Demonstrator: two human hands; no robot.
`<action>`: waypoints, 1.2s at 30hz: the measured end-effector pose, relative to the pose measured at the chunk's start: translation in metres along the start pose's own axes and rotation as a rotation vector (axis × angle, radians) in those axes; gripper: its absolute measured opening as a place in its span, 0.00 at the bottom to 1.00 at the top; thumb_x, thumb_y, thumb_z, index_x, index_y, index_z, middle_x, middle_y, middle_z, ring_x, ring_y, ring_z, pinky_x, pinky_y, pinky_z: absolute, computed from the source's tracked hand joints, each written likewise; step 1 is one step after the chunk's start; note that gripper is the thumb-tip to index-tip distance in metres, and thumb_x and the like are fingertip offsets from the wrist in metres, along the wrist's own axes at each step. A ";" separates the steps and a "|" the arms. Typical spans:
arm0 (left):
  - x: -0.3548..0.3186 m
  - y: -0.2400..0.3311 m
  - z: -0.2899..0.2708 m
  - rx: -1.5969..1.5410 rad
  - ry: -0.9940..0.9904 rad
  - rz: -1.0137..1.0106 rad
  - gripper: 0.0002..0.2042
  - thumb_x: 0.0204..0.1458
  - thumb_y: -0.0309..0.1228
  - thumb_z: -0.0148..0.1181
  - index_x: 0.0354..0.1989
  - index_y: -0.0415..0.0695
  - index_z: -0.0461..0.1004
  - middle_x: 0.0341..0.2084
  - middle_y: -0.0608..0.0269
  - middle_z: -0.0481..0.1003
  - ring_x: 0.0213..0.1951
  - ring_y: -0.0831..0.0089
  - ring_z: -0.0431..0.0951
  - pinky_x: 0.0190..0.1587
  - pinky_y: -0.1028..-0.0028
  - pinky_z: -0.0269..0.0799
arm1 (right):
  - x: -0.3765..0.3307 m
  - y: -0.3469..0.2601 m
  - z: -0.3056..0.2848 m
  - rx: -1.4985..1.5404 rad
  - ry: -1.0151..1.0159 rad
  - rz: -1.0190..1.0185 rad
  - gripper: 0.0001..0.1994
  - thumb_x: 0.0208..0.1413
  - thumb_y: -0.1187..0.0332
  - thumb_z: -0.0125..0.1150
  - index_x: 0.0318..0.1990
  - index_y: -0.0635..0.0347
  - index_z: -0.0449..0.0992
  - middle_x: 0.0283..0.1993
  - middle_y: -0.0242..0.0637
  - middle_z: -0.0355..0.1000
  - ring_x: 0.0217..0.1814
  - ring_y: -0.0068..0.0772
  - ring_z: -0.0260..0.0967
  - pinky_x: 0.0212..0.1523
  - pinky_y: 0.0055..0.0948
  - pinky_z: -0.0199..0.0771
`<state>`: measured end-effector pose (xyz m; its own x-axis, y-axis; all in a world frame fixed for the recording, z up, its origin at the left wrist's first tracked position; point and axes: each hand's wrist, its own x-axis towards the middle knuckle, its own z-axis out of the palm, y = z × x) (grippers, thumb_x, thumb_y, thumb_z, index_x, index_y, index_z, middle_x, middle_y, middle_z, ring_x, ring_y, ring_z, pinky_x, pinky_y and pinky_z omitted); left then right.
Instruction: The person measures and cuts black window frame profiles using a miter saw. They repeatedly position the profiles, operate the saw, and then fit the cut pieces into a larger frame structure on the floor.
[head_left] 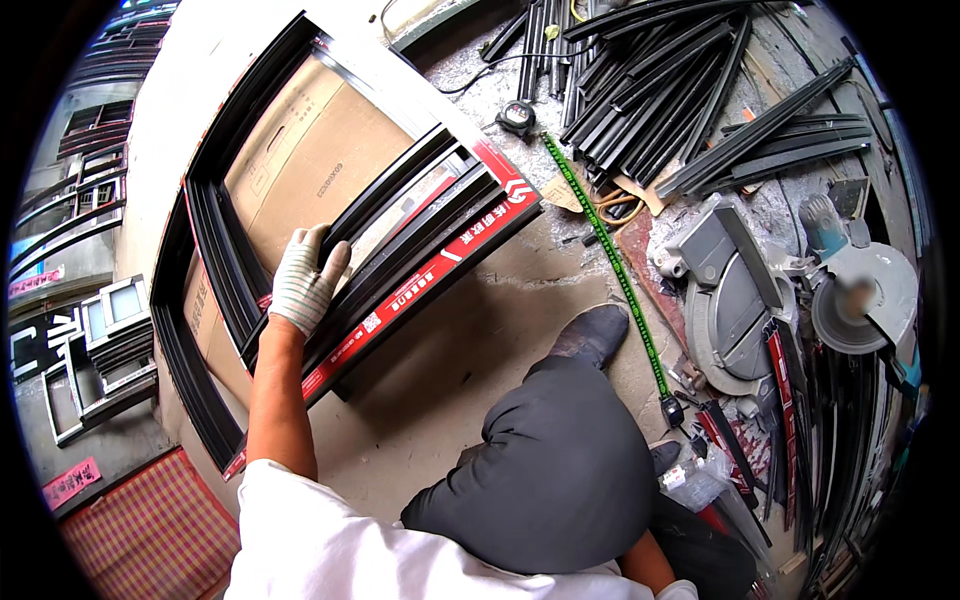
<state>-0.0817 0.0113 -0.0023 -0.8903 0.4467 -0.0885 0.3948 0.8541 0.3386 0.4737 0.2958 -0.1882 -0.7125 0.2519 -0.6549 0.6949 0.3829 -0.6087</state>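
Note:
My left hand, in a white and grey striped work glove, has its fingers wrapped over a black inner rail of a window frame. The black frame has red printed tape along its near edge and stands tilted to my left. Brown cardboard shows through its opening. Only my right forearm shows, low in the picture beyond my bent knee; the hand itself is hidden.
A mitre saw with a round blade stands at right. A green tape lies stretched along the floor beside it; a tape measure sits farther off. Black profile strips are heaped behind. Small frames stand at left.

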 end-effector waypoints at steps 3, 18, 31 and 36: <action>-0.001 0.000 -0.001 -0.028 -0.019 -0.004 0.25 0.67 0.43 0.64 0.61 0.34 0.74 0.45 0.43 0.75 0.48 0.46 0.78 0.55 0.59 0.74 | 0.004 0.012 0.010 0.009 -0.001 -0.008 0.18 0.66 0.70 0.55 0.61 0.55 0.78 0.57 0.47 0.78 0.62 0.53 0.75 0.63 0.45 0.75; -0.001 0.000 0.005 -0.093 0.006 -0.044 0.28 0.64 0.46 0.68 0.61 0.34 0.74 0.48 0.42 0.79 0.51 0.51 0.81 0.57 0.62 0.76 | 0.009 0.024 0.018 0.069 -0.003 0.095 0.20 0.62 0.71 0.62 0.61 0.52 0.78 0.54 0.49 0.78 0.59 0.52 0.77 0.60 0.47 0.77; -0.007 0.003 0.007 -0.210 0.011 -0.129 0.26 0.66 0.44 0.69 0.61 0.34 0.74 0.45 0.48 0.80 0.46 0.64 0.81 0.54 0.66 0.77 | 0.004 -0.016 -0.004 0.028 0.040 0.076 0.19 0.62 0.70 0.60 0.61 0.52 0.79 0.52 0.50 0.78 0.54 0.55 0.78 0.57 0.48 0.77; 0.000 0.004 0.002 -0.235 -0.037 -0.192 0.23 0.68 0.44 0.66 0.57 0.36 0.77 0.37 0.53 0.81 0.41 0.69 0.79 0.51 0.67 0.76 | 0.007 0.001 0.006 0.037 0.016 0.042 0.19 0.64 0.71 0.57 0.62 0.52 0.79 0.54 0.49 0.78 0.56 0.55 0.77 0.58 0.47 0.77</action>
<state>-0.0794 0.0150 -0.0029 -0.9328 0.2965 -0.2047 0.1532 0.8406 0.5195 0.4700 0.2920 -0.1960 -0.6836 0.2814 -0.6734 0.7274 0.3381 -0.5971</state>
